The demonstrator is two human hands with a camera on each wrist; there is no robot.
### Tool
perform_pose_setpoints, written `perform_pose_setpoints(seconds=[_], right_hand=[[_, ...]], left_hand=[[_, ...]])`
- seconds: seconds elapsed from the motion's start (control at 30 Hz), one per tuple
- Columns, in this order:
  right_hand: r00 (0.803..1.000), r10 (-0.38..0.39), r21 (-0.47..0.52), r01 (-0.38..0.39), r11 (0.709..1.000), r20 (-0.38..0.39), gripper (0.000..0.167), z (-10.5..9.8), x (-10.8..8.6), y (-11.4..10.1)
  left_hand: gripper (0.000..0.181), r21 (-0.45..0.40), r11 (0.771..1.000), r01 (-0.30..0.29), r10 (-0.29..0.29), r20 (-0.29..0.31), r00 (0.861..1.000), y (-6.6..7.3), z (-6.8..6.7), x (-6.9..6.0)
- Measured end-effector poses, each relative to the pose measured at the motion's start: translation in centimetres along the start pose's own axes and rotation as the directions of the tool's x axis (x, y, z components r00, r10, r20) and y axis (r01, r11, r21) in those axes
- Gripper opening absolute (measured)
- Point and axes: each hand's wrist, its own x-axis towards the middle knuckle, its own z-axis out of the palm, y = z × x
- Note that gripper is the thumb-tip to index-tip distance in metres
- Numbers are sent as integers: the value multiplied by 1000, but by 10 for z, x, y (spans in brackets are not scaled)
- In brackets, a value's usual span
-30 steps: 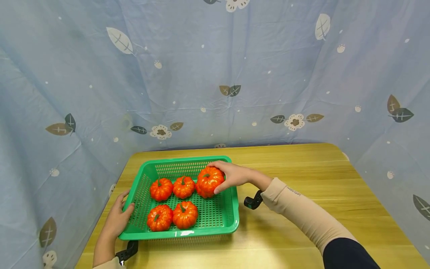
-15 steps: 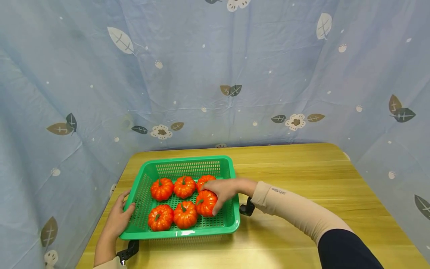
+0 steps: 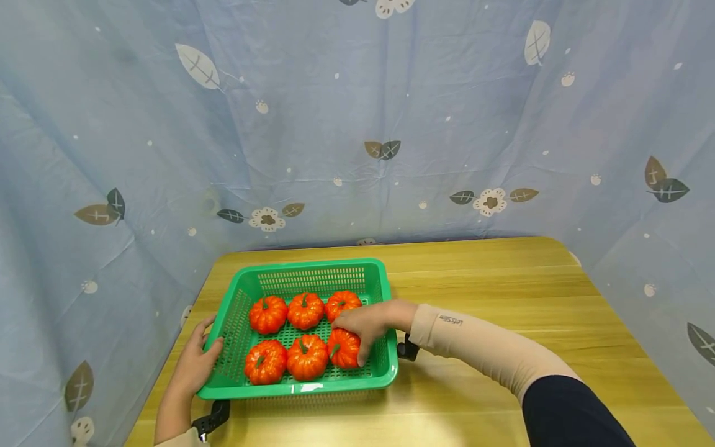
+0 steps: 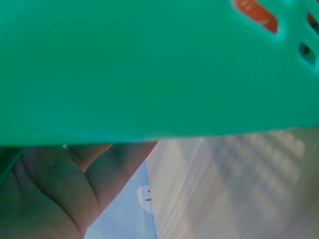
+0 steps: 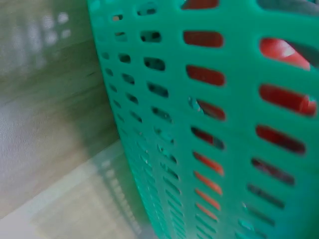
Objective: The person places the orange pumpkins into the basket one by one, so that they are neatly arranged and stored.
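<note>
A green plastic basket [image 3: 257,392] with slotted walls holds several small orange pumpkins in two rows. My left hand [image 3: 192,360] grips its left rim, thumb over the inside. In the left wrist view the green wall [image 4: 149,74] fills the top, with part of my palm [image 4: 55,194] below it. My right hand [image 3: 365,324] reaches over the right rim and holds a pumpkin [image 3: 342,349] at the basket's front right, fingers on top and thumb at its right side. Behind that hand lies another pumpkin [image 3: 342,303]. The right wrist view shows the slotted wall [image 5: 239,119], orange behind its slots.
The basket stands on the left part of a wooden table [image 3: 491,310]. A blue patterned curtain [image 3: 313,124] hangs behind the table and along its sides. A pumpkin [image 3: 307,357] sits just left of the held one.
My right hand has carried a pumpkin from above the back right of the basket forward and down to its front right corner, uncovering the pumpkin behind. My left hand has stayed put.
</note>
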Motion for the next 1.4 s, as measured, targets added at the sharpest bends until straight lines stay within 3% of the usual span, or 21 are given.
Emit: perform_pose_setpoints(seconds=[0.3,0.73,1.07,1.4], right_hand=[[998,-14,-22,15,1000,62,91,3,8,-1],[984,34,94,-51,994,174,96,0,11,-1],[973,45,-33,-39,999,226,98,5,16,1],[977,32,-46,-23,999,209,99,8,16,0]], left_hand=[[63,-1,1000,-4,4,-8,1000,0,1,0],[62,12,1000,-13,13,-14,1000,1,1,0],[62,18,1000,-20,20,-17,1000,-2,1,0],[62,13,1000,-20,20,-9,1000,0,1,0]])
